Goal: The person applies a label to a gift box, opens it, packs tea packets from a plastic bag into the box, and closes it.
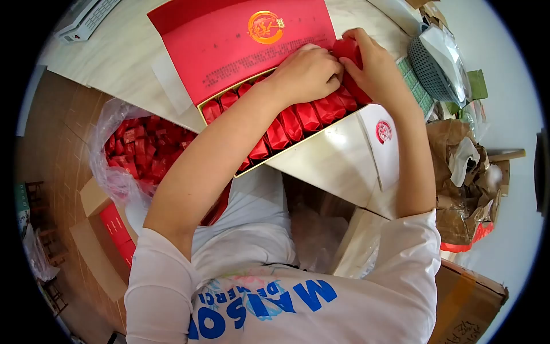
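An open red gift box [200,112] with a gold edge lies on the marble-patterned table, its lid [197,43] folded back and bearing a gold emblem. Rows of red wrapped packets [308,117] fill it. My left hand [312,73] reaches over the packets near the box's right end, fingers bent down; what its fingertips hold, if anything, is hidden. At the right end, my right hand [369,64] has its thumb and fingers closed round a red packet [348,53], which stands above the others.
A clear plastic bag [103,137] of loose red packets is left of the table [332,157]. Below it sits an opened carton [94,241]. A white card [375,143] with a red seal, a grey basket [431,71] and brown paper [452,166] are at right.
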`<state>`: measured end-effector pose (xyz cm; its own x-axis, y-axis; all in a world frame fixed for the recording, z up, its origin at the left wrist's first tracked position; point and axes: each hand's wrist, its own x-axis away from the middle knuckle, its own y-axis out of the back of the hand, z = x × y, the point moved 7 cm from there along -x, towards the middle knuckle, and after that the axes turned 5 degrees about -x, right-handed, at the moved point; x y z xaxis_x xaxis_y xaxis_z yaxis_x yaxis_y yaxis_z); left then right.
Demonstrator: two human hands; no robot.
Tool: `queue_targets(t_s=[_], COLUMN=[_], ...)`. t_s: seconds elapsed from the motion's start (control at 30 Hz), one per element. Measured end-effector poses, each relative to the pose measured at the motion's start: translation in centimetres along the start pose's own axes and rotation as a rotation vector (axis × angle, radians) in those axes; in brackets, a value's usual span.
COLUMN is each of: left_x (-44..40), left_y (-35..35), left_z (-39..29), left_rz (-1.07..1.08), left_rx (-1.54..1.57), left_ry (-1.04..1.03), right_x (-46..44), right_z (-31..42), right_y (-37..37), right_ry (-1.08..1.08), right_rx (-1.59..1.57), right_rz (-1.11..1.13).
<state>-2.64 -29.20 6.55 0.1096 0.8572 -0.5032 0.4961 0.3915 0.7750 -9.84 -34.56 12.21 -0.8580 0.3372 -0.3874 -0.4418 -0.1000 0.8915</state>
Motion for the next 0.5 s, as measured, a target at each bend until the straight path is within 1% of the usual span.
queue_targets(t_s=[0.03,0.07,0.13,0.17,0.23,0.27,0.3,0.37,0.5], left_x=[0.1,0.2,0.2,0.2,0.2,0.2,0.2,0.4,0.1], left_y=[0.0,0.0,0.3,0.2,1.0,1.1,1.0,0.9,0.7], left_z=[0.0,0.0,0.3,0.4,0.5,0.6,0.6,0.6,0.7], left_rz=[-0.003,-0.007,-0.047,-0.051,-0.149,-0.148,-0.13,-0.109,-0.083], left_rx=[0.002,0.008,0.017,0.02,-0.023,-0.025,-0.073,-0.116,-0.135], left_ry=[-0.009,-0.005,0.024,0.025,0.021,0.025,0.028,0.038,0.049], right_x=[0.0,0.0,-0.3,-0.5,-0.8,-0.9,-1.0,-1.1,-1.5], right_z=[-0.5,-0.7,-1.5,-1.8,-2.4,-2.1,-2.0,-2.0,-2.6], right_y=[-0.2,-0.3,-0.4,-0.7,-1.1,-1.3,-1.5,-1.9,-2.5], right_ry=[-0.031,-0.03,-0.073,-0.071,-0.117,-0.075,-0.073,-0.148,-0.175], right_rx=[-0.056,-0.054,-0.2,-0.196,-0.367,-0.311,-0.318,-0.289,-0.308], right_rz=[0.063,0.07,0.084,0.087,-0.041,-0.063,-0.058,0.005,0.053])
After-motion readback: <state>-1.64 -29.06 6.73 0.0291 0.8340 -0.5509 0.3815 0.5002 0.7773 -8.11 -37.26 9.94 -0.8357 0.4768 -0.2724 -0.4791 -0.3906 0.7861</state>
